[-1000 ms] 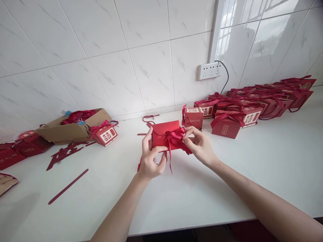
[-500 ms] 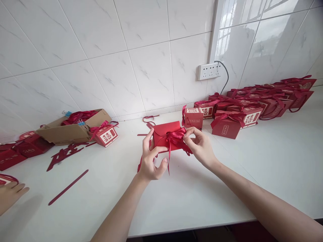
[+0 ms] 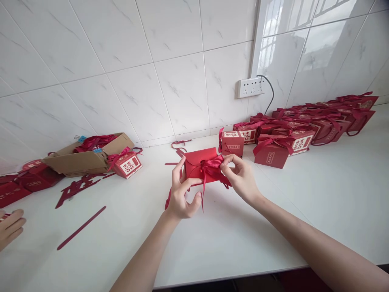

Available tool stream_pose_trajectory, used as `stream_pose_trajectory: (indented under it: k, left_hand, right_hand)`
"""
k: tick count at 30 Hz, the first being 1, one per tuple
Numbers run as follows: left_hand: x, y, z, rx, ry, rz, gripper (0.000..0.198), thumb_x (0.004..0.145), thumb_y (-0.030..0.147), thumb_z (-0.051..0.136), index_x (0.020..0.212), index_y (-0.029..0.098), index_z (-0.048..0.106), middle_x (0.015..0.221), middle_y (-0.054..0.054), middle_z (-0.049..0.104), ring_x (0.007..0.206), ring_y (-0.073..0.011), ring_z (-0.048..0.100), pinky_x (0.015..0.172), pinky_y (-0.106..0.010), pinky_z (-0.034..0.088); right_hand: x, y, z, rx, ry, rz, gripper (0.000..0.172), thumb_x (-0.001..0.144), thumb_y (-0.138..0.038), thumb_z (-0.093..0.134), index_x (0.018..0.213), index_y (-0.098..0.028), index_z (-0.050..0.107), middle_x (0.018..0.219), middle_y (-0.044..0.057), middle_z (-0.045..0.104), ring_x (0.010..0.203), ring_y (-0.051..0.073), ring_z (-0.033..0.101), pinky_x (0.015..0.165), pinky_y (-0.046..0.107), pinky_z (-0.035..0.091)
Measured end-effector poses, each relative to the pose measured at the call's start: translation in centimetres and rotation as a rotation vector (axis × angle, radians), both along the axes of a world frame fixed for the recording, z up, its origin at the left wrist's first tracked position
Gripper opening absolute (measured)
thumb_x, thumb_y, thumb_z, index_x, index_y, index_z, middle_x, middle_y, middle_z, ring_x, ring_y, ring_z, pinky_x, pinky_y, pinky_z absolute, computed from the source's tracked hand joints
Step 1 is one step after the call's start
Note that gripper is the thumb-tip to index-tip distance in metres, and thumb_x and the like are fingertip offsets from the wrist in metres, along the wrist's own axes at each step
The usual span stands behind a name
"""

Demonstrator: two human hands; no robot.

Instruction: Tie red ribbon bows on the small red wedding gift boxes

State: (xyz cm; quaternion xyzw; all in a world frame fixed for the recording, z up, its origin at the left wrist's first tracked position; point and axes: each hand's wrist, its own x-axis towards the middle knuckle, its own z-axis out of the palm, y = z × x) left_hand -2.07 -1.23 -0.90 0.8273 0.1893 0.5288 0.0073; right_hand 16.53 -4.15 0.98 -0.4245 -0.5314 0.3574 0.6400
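A red gift box point(image 3: 199, 158) with curved flaps is held in front of me at the middle of the white table. My left hand point(image 3: 182, 190) grips its left end and near edge, thumb apart. A shiny red ribbon bow point(image 3: 212, 163) sits on the face of the box, one tail hanging down over the near edge. My right hand point(image 3: 240, 176) pinches the bow's right loop between thumb and fingers. Part of the box's right end and underside is hidden by the ribbon and my hands.
Finished red boxes with bows point(image 3: 273, 150) stand in rows at the right along the tiled wall. At left are a cardboard box point(image 3: 79, 162) of ribbon, a bow-tied box point(image 3: 127, 163) and loose strips point(image 3: 81, 227). Another person's hand point(image 3: 11, 229) is at the left edge.
My hands and the gift box keep almost the same pose. The other person's hand at the left edge has shifted left and its fingers have curled.
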Motion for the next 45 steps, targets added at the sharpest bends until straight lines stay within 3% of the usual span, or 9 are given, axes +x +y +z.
stream_pose_trajectory:
  k: [23, 31, 35, 40, 43, 45]
  left_hand:
    - [0.2, -0.2, 0.1, -0.012, -0.011, 0.039, 0.017, 0.081, 0.025, 0.048, 0.088, 0.018, 0.062, 0.144, -0.014, 0.03, 0.128, -0.0372, 0.039, 0.084, -0.047, 0.046]
    - [-0.1, -0.2, -0.1, -0.038, 0.004, 0.049, 0.015, 0.082, 0.026, 0.047, 0.087, 0.019, 0.059, 0.143, -0.015, 0.03, 0.131, -0.0378, 0.035, 0.09, -0.053, 0.044]
    - [0.1, 0.0, -0.5, -0.192, -0.085, 0.022, 0.017, 0.087, 0.035, 0.044, 0.087, 0.02, 0.05, 0.134, -0.015, 0.038, 0.129, -0.0312, 0.038, 0.096, -0.049, 0.042]
    - [1.1, 0.1, -0.5, -0.579, -0.291, 0.122, 0.032, 0.086, 0.04, 0.053, 0.113, 0.025, 0.043, 0.122, -0.01, 0.043, 0.121, -0.0213, 0.045, 0.09, -0.037, 0.048]
    - [1.4, 0.1, -0.1, -0.577, -0.236, 0.202, 0.042, 0.074, 0.04, 0.068, 0.108, 0.024, 0.051, 0.117, -0.008, 0.041, 0.119, -0.0225, 0.044, 0.095, -0.038, 0.046]
    - [1.5, 0.1, 0.2, -0.557, -0.267, 0.244, 0.04, 0.069, 0.04, 0.072, 0.1, 0.022, 0.055, 0.112, -0.006, 0.043, 0.116, -0.0226, 0.046, 0.095, -0.038, 0.045]
  right_hand:
    - [-0.1, 0.0, 0.1, 0.001, -0.001, -0.012, 0.018, 0.079, -0.032, 0.056, 0.071, -0.021, 0.045, 0.075, -0.002, 0.052, 0.043, 0.006, 0.042, 0.036, 0.02, 0.03]
    - [-0.2, 0.0, 0.2, -0.016, -0.017, -0.031, 0.02, 0.078, -0.035, 0.056, 0.07, -0.021, 0.045, 0.079, 0.0, 0.052, 0.045, 0.007, 0.043, 0.037, 0.021, 0.032]
    - [-0.3, 0.0, 0.2, -0.013, -0.048, -0.082, 0.017, 0.079, -0.032, 0.054, 0.07, -0.02, 0.046, 0.087, 0.001, 0.054, 0.051, 0.007, 0.046, 0.041, 0.021, 0.034]
    - [-0.3, 0.1, 0.1, -0.022, -0.215, -0.068, 0.015, 0.083, -0.034, 0.05, 0.076, -0.021, 0.052, 0.095, 0.004, 0.055, 0.07, 0.014, 0.056, 0.056, 0.027, 0.047]
    - [-0.2, 0.1, -0.3, -0.033, -0.44, 0.015, 0.024, 0.089, -0.035, 0.042, 0.098, -0.025, 0.062, 0.109, 0.007, 0.05, 0.078, 0.017, 0.058, 0.066, 0.033, 0.052]
    - [-0.2, 0.1, -0.6, -0.017, -0.588, 0.077, 0.031, 0.091, -0.032, 0.039, 0.114, -0.03, 0.059, 0.119, 0.009, 0.045, 0.081, 0.018, 0.059, 0.071, 0.037, 0.053]
